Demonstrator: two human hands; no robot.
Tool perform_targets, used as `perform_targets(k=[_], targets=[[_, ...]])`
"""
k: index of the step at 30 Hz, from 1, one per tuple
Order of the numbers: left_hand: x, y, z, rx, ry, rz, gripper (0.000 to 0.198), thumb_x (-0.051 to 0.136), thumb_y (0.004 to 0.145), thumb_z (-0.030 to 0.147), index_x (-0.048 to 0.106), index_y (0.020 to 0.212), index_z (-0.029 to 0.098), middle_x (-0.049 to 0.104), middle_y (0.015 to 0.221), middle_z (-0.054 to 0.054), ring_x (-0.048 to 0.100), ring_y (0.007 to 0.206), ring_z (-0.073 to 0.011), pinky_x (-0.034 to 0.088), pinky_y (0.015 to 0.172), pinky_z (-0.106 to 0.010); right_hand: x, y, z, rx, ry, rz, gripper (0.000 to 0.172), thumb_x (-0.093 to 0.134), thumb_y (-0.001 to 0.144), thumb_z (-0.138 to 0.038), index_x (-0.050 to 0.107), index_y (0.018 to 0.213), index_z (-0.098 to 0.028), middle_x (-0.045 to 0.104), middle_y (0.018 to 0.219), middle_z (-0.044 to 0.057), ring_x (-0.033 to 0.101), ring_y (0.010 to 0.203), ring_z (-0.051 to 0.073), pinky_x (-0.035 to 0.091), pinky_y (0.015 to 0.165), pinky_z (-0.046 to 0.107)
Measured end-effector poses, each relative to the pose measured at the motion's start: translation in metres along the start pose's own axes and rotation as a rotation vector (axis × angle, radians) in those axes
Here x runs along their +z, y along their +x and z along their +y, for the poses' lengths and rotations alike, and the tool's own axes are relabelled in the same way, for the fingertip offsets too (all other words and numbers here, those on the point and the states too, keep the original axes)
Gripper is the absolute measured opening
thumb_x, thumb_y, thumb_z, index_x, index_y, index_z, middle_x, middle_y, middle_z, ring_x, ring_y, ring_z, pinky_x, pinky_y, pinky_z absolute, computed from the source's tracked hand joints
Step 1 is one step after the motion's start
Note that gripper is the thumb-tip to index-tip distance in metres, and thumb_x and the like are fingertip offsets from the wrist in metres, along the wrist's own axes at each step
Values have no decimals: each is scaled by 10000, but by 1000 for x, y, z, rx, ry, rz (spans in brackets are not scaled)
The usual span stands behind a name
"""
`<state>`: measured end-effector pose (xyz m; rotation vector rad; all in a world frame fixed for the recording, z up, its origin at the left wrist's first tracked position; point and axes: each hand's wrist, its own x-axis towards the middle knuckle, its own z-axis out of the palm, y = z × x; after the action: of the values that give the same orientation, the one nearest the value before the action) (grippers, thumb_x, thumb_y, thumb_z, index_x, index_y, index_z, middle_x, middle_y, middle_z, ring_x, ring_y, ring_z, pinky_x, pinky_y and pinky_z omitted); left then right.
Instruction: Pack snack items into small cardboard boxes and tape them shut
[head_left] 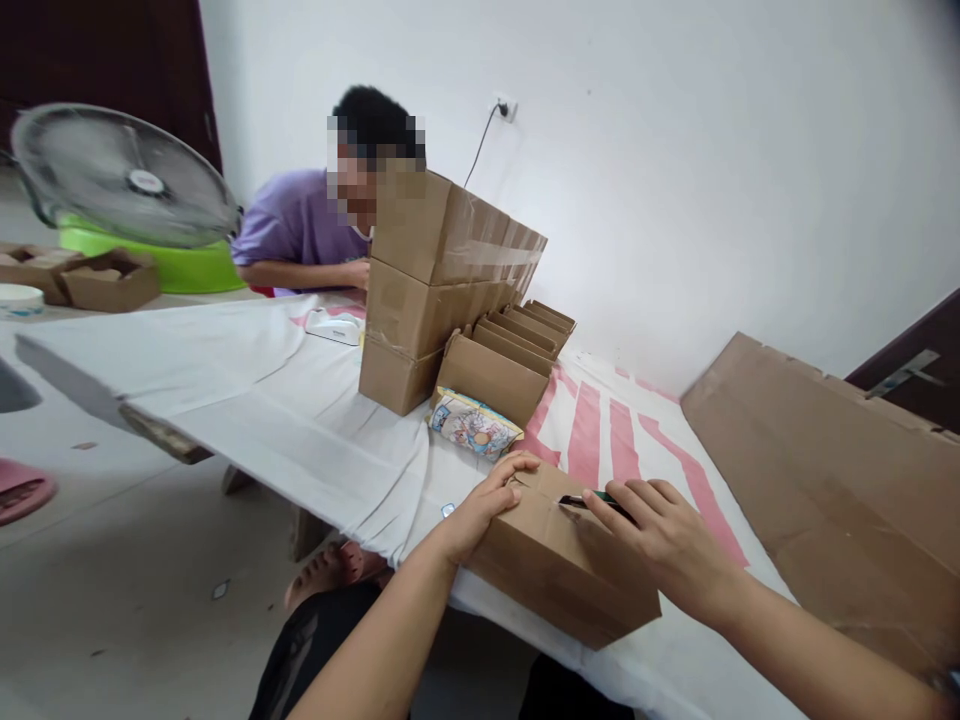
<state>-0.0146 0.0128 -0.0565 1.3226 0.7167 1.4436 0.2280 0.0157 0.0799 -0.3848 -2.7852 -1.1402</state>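
Note:
A closed cardboard box lies in front of me at the near edge of the table. My left hand grips its left end, with the fingers bent over the top. Wrapped round a dark utility knife, my right hand has the blade's tip at the top of the box, near the seam. Just beyond the box sits a printed snack-like pouch, leaning against an open cardboard box.
Stacked closed boxes rise beyond, with a row of open boxes beside them. A person in a purple shirt sits behind the stack. A large cardboard sheet stands on the right. A fan is at the far left.

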Motion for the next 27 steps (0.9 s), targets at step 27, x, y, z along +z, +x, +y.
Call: perform_targets(k=[27], targets=[[1, -1, 3, -28, 1, 4, 470, 517, 755, 374, 553, 1200, 229, 402, 1442, -65, 311, 1351, -353, 187, 1125, -450, 128, -206, -42, 826, 637, -472, 540, 445, 756, -136, 591, 1274, -181, 647, 1283, 98, 604, 1180, 261, 466, 1028, 430]])
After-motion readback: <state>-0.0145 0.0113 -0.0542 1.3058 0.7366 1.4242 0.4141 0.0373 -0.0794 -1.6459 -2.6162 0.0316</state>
